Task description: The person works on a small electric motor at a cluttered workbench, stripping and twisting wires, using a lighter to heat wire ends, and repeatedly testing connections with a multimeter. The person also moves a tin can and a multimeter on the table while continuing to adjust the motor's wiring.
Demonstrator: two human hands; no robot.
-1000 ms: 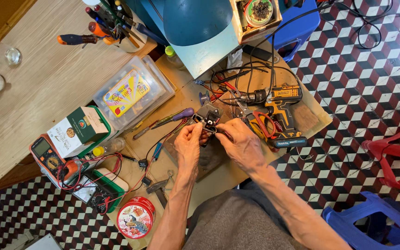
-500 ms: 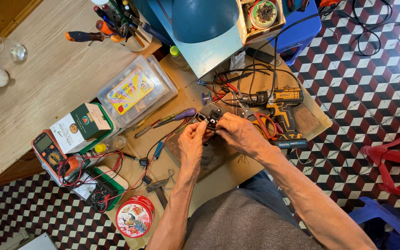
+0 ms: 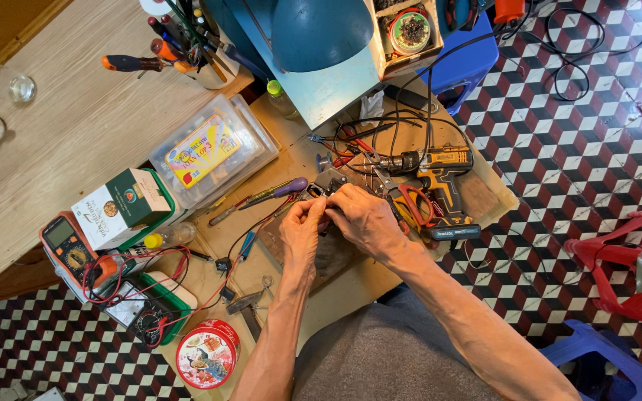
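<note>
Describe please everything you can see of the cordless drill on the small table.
The cordless drill lies on its side on the small wooden table, to the right of the right hand. Its body looks like orange and black plastic, with a dark metal chuck pointing left towards the tangle of black wires. The handle runs down to a black battery base near the table's right edge. Red-handled pliers lie against it. No hand touches it.

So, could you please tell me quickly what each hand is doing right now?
Left hand: fingers pinched on a small dark part.
Right hand: closed over the same part.
</note>
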